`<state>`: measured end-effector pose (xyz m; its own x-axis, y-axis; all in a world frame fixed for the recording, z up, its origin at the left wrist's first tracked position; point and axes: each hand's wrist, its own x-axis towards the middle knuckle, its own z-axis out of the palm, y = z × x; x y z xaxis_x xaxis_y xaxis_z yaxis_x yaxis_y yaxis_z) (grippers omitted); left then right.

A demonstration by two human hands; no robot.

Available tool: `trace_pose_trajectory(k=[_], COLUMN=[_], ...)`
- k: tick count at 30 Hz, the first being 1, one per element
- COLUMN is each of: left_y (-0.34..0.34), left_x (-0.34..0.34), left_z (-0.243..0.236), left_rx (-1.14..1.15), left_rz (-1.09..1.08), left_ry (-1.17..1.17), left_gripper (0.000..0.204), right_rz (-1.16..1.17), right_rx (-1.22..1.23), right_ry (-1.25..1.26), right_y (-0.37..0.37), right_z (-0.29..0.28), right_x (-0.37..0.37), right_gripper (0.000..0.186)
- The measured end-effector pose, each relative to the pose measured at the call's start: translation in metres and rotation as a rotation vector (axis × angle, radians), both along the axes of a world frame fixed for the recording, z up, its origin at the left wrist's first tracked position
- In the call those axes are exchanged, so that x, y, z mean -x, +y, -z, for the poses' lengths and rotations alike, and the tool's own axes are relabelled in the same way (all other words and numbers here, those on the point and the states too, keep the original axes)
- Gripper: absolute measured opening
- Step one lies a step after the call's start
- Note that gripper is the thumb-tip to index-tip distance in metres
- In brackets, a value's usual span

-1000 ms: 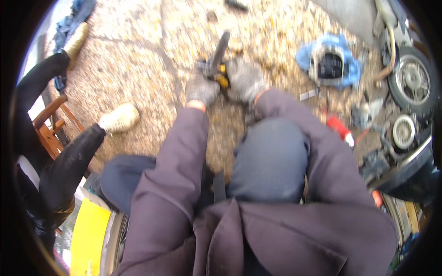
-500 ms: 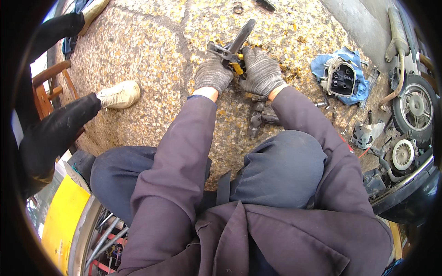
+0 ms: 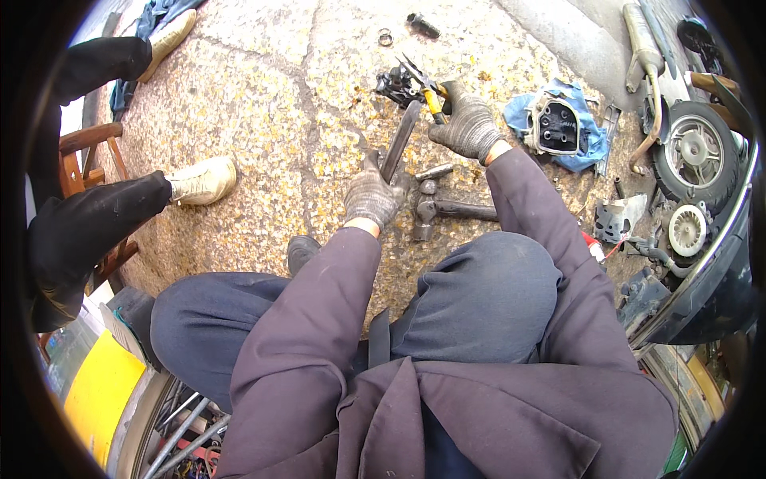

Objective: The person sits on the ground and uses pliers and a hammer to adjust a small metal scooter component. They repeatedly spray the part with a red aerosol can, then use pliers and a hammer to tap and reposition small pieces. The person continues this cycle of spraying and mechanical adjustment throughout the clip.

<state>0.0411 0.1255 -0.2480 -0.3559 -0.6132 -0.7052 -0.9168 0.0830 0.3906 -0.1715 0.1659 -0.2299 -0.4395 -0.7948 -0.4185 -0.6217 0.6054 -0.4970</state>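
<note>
My left hand (image 3: 373,193), in a grey knit glove, is closed around the lower end of a long dark metal bar (image 3: 401,137) that points up and slightly right. In the same kind of glove, my right hand (image 3: 467,126) grips a pair of pliers (image 3: 431,99) by the yellow handles. The plier jaws reach over a small black metal part (image 3: 394,86) on the ground; whether they touch it I cannot tell. Just right of my left hand lie a hammer (image 3: 463,210) and a short metal cylinder (image 3: 434,172).
A metal engine cover (image 3: 556,128) sits on a blue cloth (image 3: 589,147) to the right. Beyond are a wheel (image 3: 692,152), an exhaust pipe (image 3: 645,49) and loose parts. A ring (image 3: 385,37) and black cylinder (image 3: 424,25) lie ahead. Another person's shoe (image 3: 206,180) is at left.
My hands have moved apart. The left has drawn back toward me with the bar, while the right has shifted right with the pliers. The black part now shows on the ground, and the hammer is uncovered.
</note>
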Motion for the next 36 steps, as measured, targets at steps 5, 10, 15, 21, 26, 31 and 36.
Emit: trace_pose_trajectory(k=[5, 10, 15, 21, 26, 31, 36], left_y=[-0.018, -0.057, -0.059, -0.063, -0.062, -0.067, -0.07], left_x=[0.016, 0.057, 0.069, 0.065, 0.064, 0.064, 0.068], left_z=[0.002, -0.014, -0.025, -0.01, 0.006, 0.023, 0.042], left_rx=[0.3, 0.221, 0.039, -0.282, -0.263, -0.1, -0.049], left_rz=[-0.288, -0.252, -0.215, -0.299, -0.263, -0.141, -0.102], left_ry=[0.413, 0.906, 0.901, 0.891, 0.808, 0.714, 0.69], left_gripper=[0.083, 0.094, 0.04, 0.033, 0.033, 0.035, 0.038], right_rz=[0.082, 0.014, 0.025, 0.008, -0.012, 0.004, -0.005], right_rx=[0.148, 0.308, 0.27, 0.233, 0.17, 0.123, -0.094], right_ry=[-0.203, -0.172, -0.217, -0.165, -0.076, -0.045, 0.016], right_y=[0.016, 0.028, 0.034, 0.039, 0.039, 0.036, 0.032], right_z=[-0.02, -0.052, -0.068, -0.06, -0.052, -0.05, -0.046], right_x=[0.012, 0.02, 0.016, 0.011, 0.008, 0.0, -0.011], right_gripper=[0.076, 0.074, 0.07, 0.064, 0.064, 0.065, 0.069])
